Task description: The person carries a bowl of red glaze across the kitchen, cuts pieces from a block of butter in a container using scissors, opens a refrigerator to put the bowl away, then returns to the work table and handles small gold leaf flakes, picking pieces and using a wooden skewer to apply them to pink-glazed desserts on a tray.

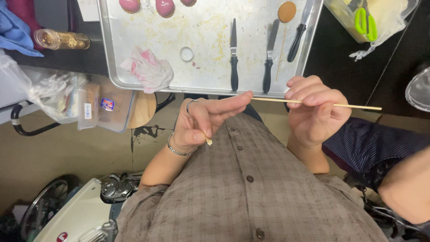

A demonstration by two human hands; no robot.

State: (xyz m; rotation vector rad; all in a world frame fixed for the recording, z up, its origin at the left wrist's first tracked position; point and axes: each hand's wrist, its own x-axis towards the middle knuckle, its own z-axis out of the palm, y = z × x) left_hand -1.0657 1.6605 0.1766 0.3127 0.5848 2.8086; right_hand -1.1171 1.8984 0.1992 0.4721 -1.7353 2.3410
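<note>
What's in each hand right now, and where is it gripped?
Right hand pinches the wooden skewer mid-length; left hand touches its tip with the forefinger and pinches a small gold scrap.

Head-worn view, steeply downward, probably near the tray [107, 67].

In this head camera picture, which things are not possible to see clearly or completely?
- Pink glazed cakes on the metal tray: cut off by the top edge.
- Wooden skewer: its middle is hidden inside the right hand.
- Small gold piece pinched by the left hand: too small to identify.
- Green-handled scissors: blades hidden in a plastic bag.
</note>
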